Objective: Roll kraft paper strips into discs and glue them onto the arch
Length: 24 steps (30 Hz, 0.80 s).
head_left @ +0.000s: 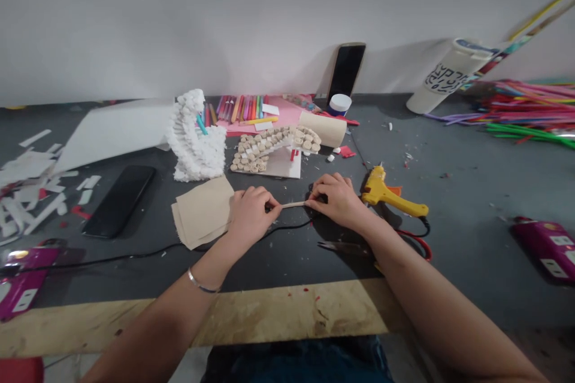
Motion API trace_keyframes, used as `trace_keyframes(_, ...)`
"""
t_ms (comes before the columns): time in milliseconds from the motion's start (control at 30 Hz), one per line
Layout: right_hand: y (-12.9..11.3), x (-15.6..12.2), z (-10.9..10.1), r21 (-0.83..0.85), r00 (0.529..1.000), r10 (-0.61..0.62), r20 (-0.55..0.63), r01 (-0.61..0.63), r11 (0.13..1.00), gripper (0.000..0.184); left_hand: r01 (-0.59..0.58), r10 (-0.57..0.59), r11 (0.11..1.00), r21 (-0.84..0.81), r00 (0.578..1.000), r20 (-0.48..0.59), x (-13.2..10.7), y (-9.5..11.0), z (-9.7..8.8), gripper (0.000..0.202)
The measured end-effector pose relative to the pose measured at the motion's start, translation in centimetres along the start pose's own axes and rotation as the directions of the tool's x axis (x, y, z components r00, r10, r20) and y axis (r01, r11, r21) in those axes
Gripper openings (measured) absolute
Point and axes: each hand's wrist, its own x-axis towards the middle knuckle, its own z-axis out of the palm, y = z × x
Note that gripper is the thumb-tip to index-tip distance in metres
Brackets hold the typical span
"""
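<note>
A thin beige paper strip (294,204) is stretched level between my two hands, just above the dark tabletop. Its left end is pinched by my left hand (257,206), beside a stack of tan paper squares (202,209). My right hand (333,196) pinches the other end, with a yellow glue gun (389,191) lying to its right. Beyond my hands stands a small model (274,146) covered in rolled beige paper coils on a white base. Left of it is a white, rough-textured model (195,137). Scissors (344,247) lie partly under my right forearm.
A black phone (119,200) and white paper scraps (27,191) lie at left. Markers (242,108), a cardboard tube (323,128) and a propped phone (347,72) are at the back. Pipe cleaners (530,108) lie right. A black cord (148,254) crosses the table.
</note>
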Motion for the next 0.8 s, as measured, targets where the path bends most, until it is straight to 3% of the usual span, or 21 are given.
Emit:
trace_keyframes(200, -0.3, 0.0, 0.1, -0.019, 0.992, 0.129, 0.012, -0.129, 0.991, 0.013, 0.09, -0.089, 0.995, -0.037, 0.996, 0.015, 0.4, 0.4, 0.1, 0.01)
trace_keyframes(267, -0.6, -0.1, -0.2, -0.038, 0.993, 0.113, 0.016, -0.113, 0.993, 0.009, 0.088, -0.086, 0.993, -0.081, 0.996, 0.031, 0.4, 0.5, 0.0, 0.005)
trace_keyframes(367, -1.1, -0.3, -0.4, -0.091, 0.995, 0.08, 0.055, -0.075, 0.993, 0.007, 0.047, -0.043, 0.995, -0.088, 0.998, 0.049, 0.2, 0.7, 0.0, 0.016)
trace_keyframes(600, -1.8, -0.5, -0.1, -0.181, 0.996, -0.032, 0.081, 0.046, 0.982, 0.005, -0.092, 0.092, 0.991, 0.098, 0.996, -0.003, -0.2, 1.7, 0.6, 0.011)
trace_keyframes(700, -2.2, -0.6, -0.2, -0.238, 0.993, -0.079, 0.088, 0.097, 0.966, 0.005, -0.118, 0.121, 0.98, 0.16, 0.993, -0.012, 0.0, 1.9, 1.0, 0.029)
trace_keyframes(800, -2.3, -0.7, -0.4, -0.282, 0.992, -0.092, 0.089, 0.114, 0.953, 0.006, -0.109, 0.112, 0.978, 0.178, 0.994, -0.006, 0.2, 1.7, 1.1, 0.031)
